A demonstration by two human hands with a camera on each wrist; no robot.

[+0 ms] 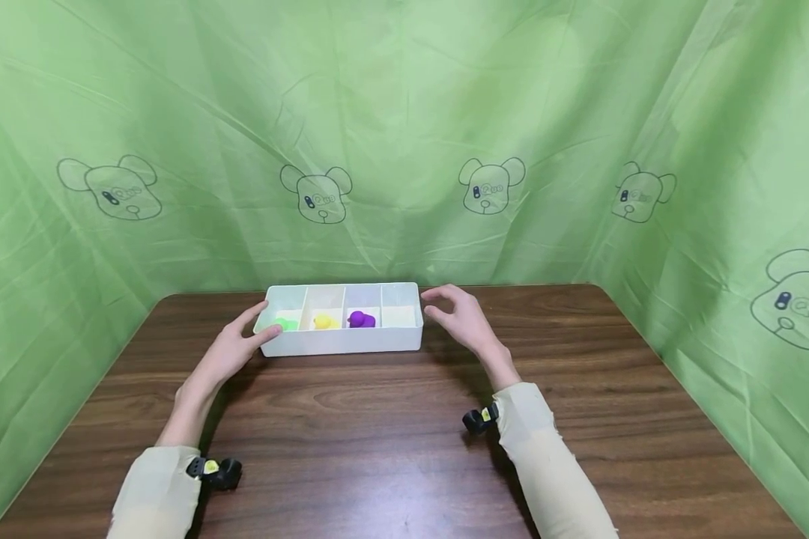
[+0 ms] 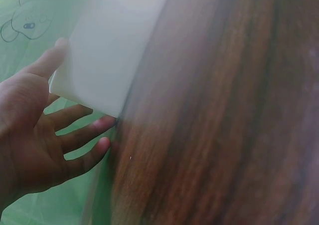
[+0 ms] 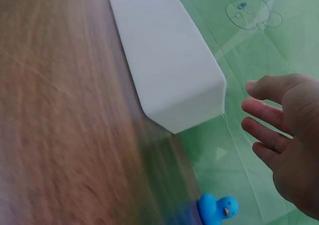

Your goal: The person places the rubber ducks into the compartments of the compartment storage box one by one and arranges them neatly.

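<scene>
A white divided box [image 1: 342,343] lies lengthwise near the table's far edge. Three of its compartments hold a green toy [image 1: 286,324], a yellow duck [image 1: 325,321] and a purple duck [image 1: 362,320]; the rightmost shows only its pale floor. At the box's left end is my left hand [image 1: 232,350], thumb on the front rim, the other fingers spread along the end wall. My right hand [image 1: 465,322] is just off the right end, fingers loosely bent, holding nothing. A blue duck [image 3: 212,209] appears in the right wrist view near the table edge; the head view does not show it.
The brown wooden table [image 1: 350,427] extends in front of the box. Green curtain [image 1: 404,120] with printed bear heads hangs behind and at both sides. Each sleeve carries a small black wrist camera [image 1: 222,473].
</scene>
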